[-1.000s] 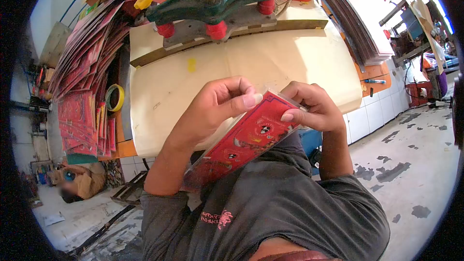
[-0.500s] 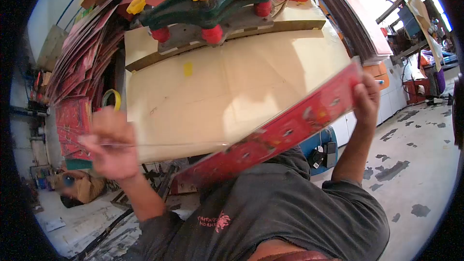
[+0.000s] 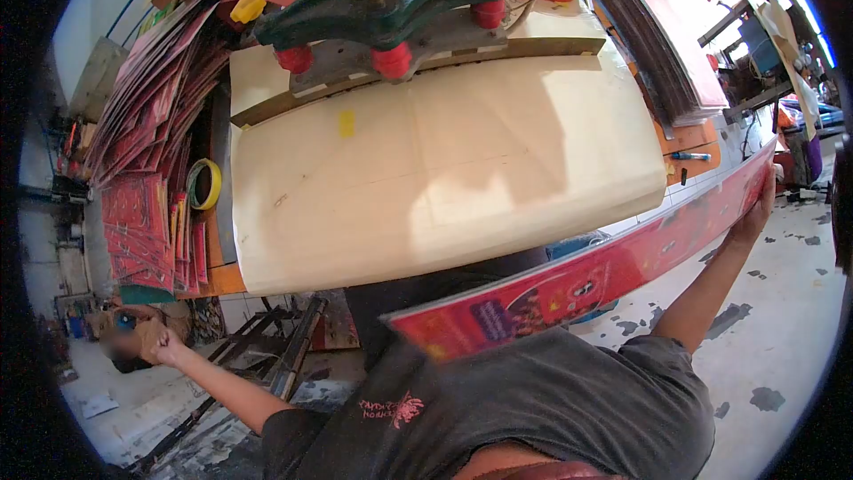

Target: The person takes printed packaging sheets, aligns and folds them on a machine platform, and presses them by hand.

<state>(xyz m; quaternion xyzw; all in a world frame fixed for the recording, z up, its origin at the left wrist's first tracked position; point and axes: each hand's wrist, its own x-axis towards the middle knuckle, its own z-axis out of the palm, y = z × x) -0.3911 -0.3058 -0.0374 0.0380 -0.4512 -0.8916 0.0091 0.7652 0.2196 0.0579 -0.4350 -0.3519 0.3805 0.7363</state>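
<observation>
My right hand point(image 3: 762, 204) grips the far right end of a long red printed sheet point(image 3: 582, 274). The sheet slants down to the left, in front of my shirt and past the near edge of the cream work surface point(image 3: 373, 196). My left hand point(image 3: 166, 347) is stretched out low on the left, apart from the sheet. Its fingers are closed, and I cannot make out whether anything is in them. A blurred brown shape point(image 3: 142, 338) lies just behind that hand.
Beyond the work surface stands a dark green machine clamp point(image 3: 382, 22) with yellow knobs. Stacked red printed sheets point(image 3: 142, 151) and a yellow tape roll point(image 3: 204, 184) are on the left. Another sheet stack point(image 3: 662, 44) and a blue marker point(image 3: 691, 156) are on the right.
My right hand has swung the red sheet outward to the right. My left hand has moved down and left from the table edge; the thin strip seen at it is no longer visible.
</observation>
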